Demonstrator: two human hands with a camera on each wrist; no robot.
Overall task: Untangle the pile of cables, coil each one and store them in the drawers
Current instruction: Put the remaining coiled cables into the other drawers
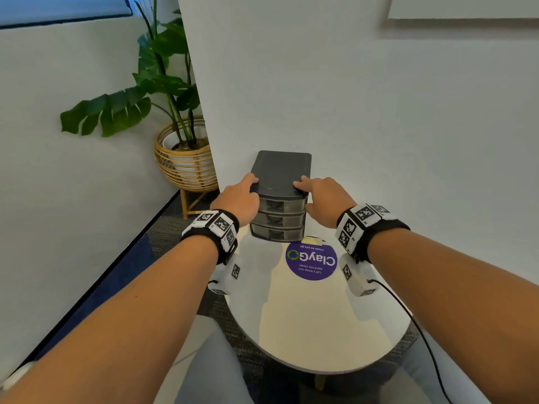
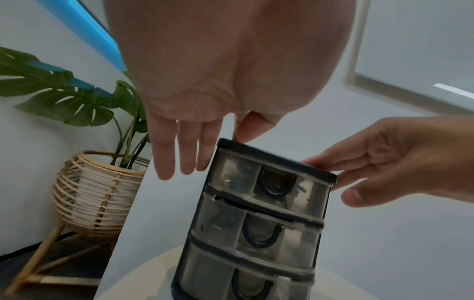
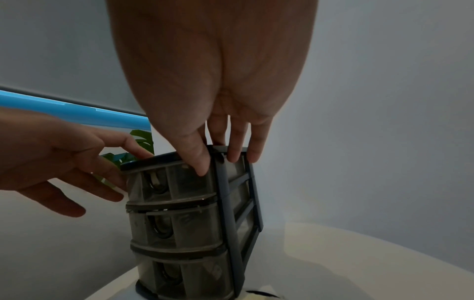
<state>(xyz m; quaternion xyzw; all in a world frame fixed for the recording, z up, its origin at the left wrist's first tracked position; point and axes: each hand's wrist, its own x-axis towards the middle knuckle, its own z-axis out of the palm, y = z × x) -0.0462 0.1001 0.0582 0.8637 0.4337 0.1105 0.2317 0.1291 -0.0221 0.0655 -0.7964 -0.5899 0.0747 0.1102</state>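
A dark grey three-drawer unit point(image 1: 280, 167) stands at the back of a round white table point(image 1: 291, 322), against the wall. All three smoky drawers look pushed in, and dark shapes show dimly through their fronts point(image 2: 264, 205). My left hand point(image 1: 242, 198) is at the unit's top left corner, with the thumb on the lid and straight fingers point(image 2: 188, 154) down the left side. My right hand point(image 1: 323, 196) is at the top right corner, with its thumb on the top drawer's front point(image 3: 202, 162) and its fingers over the right edge. No loose cable lies on the table.
A purple round sticker point(image 1: 312, 260) and a bit of pale tape point(image 1: 315, 240) lie in front of the unit. A potted plant in a rattan stand point(image 1: 186, 161) is on the floor to the left. A thin black wire point(image 1: 408, 316) trails from my right wrist device.
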